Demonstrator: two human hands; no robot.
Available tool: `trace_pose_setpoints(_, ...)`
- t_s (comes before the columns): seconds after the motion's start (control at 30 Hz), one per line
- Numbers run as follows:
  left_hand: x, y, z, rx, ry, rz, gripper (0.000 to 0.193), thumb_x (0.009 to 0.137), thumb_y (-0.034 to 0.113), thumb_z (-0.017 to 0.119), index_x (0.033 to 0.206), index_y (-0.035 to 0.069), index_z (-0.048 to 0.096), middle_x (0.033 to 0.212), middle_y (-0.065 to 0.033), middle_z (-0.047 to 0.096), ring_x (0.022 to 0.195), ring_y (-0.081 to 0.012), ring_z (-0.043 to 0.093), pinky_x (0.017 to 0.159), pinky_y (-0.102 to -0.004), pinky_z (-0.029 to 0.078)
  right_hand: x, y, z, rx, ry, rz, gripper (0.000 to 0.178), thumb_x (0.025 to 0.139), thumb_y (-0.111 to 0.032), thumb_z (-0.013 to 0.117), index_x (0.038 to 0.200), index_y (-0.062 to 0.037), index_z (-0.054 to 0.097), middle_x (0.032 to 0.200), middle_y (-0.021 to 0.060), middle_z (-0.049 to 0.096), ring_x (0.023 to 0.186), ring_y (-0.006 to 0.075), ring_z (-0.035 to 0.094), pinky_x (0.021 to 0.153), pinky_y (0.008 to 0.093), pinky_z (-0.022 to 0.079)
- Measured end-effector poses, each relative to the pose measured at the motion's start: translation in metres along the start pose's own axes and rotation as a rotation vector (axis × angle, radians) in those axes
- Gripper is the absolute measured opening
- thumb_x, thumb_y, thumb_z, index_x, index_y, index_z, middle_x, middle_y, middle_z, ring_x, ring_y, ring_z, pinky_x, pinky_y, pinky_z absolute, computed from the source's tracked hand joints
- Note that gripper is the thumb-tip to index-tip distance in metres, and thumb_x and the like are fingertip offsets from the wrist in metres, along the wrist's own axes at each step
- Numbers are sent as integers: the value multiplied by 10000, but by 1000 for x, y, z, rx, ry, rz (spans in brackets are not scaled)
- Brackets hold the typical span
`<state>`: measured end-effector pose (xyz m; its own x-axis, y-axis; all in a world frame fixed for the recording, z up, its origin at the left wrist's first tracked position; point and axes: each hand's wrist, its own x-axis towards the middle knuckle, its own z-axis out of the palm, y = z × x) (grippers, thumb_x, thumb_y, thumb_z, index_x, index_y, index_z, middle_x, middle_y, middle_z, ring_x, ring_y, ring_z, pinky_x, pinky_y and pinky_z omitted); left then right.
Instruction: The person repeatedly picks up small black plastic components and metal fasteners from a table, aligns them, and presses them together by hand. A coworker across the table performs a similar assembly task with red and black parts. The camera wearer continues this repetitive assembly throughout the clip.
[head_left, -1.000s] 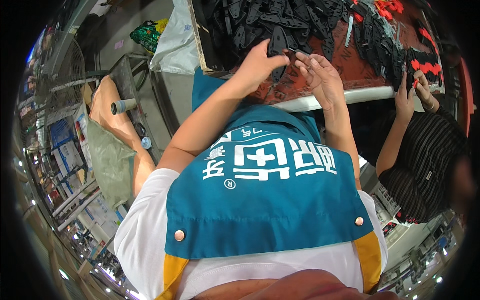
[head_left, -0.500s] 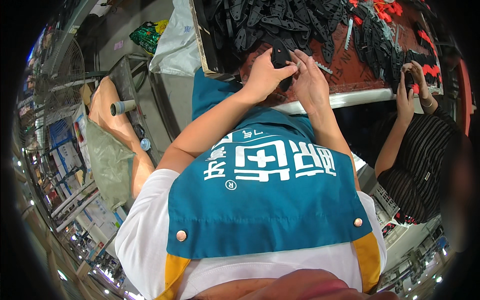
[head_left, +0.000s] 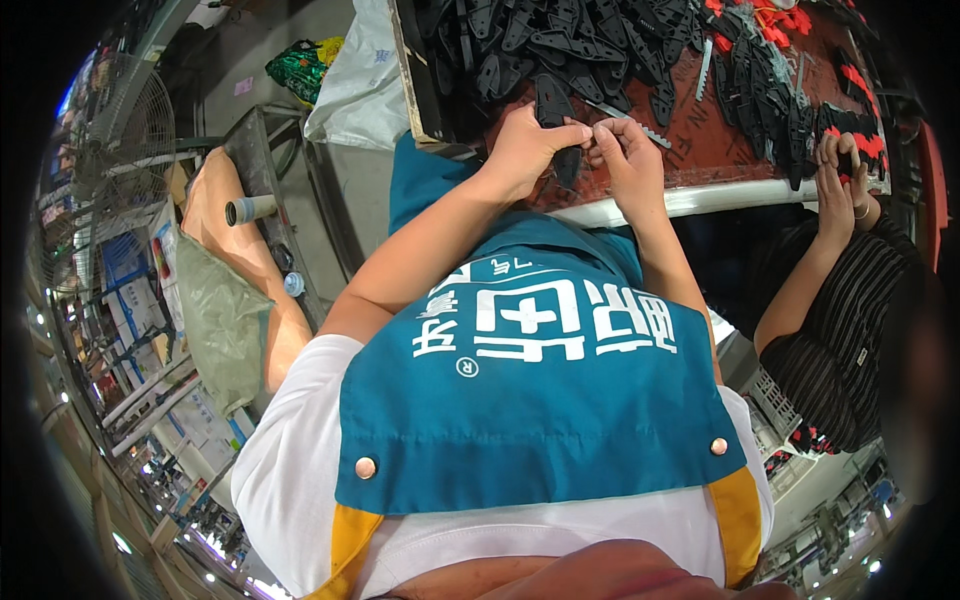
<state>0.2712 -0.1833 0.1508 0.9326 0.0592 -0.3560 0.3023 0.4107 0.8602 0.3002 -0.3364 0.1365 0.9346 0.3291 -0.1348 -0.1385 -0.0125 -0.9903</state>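
Note:
My left hand point(head_left: 528, 140) grips a flat black plastic handle piece point(head_left: 553, 108) at the near edge of the red-brown worktable point(head_left: 705, 150). My right hand point(head_left: 628, 148) pinches the same piece from the right, close to a thin metal blade point(head_left: 625, 118) lying on the table. Both hands meet just above the white table rim point(head_left: 700, 198). A heap of matching black pieces point(head_left: 560, 40) lies beyond my hands.
A co-worker in a striped top sits at the right, hands point(head_left: 838, 165) on black and red parts point(head_left: 855, 85). At the left are a metal stand point(head_left: 262, 170), a white sack point(head_left: 362, 85), a floor fan point(head_left: 130, 130) and another person's arm point(head_left: 235, 250).
My hands have come back from the heap toward the table's near edge, bringing a black piece together between them.

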Motion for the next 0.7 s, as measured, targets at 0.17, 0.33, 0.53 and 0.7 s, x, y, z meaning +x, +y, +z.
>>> trace_pose_setpoints(0.17, -4, 13, 3, -316, -69, -169, 159, 782, 53, 710, 866, 1, 585, 794, -76, 632, 715, -164, 623, 671, -273, 518, 4, -2, -13, 537, -157, 240, 152, 929, -130, 514, 978, 6, 561, 863, 70, 595, 725, 138, 550, 714, 257, 465)
trace_pose_setpoints(0.33, 0, 9, -7, -126, -119, -127, 129, 799, 41, 693, 860, 4, 587, 794, -89, 636, 745, -171, 633, 694, -277, 521, 4, -3, -24, 696, -244, 252, 165, 930, -110, 490, 1031, 10, 542, 915, 92, 579, 756, 157, 545, 679, 261, 440)
trace_pose_setpoints(0.53, -3, 5, -10, -198, -160, -207, 177, 866, 138, 646, 951, 1, 573, 914, -97, 625, 822, -186, 628, 755, -309, 522, 1, -17, -13, 182, -116, 118, 135, 892, -82, 617, 962, 32, 632, 834, 49, 633, 674, 92, 560, 615, 231, 460)
trace_pose_setpoints(0.7, -5, 10, -5, -378, -161, -229, 272, 974, 256, 485, 1106, 20, 516, 1075, -92, 584, 972, -193, 592, 860, -369, 496, 3, -11, -6, 263, 61, 153, 161, 861, -103, 667, 967, 18, 671, 840, 43, 660, 746, 96, 597, 696, 216, 483)
